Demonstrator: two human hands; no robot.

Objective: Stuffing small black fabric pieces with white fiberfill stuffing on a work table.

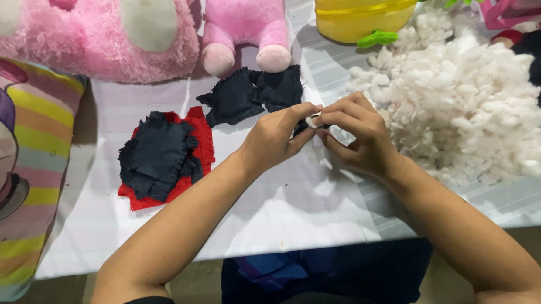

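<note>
Head view, looking down on a white striped table cover [285, 212]. The left hand [276, 136] and the right hand [358, 136] meet at table centre, fingertips pinched together on a small dark fabric piece [303, 127] with a tuft of white stuffing [312, 121] at its top edge. Both hands are closed on that piece; how much of it lies inside the fingers cannot be told.

Just right of the hands: a large loose heap of white fibre filling [469, 107], touching the right wrist area. Far of the hands: two dark navy cut fabric shapes [253, 95], frayed edges, lying flat. Left of centre: a stack of navy shapes on a red fabric piece [161, 157]. Far edge: a pink plush toy [244, 25], a larger pink plush [95, 38], a yellow plush with green trim [361, 11]. Left edge: a rainbow-striped cushion with a cartoon print [22, 169].
</note>
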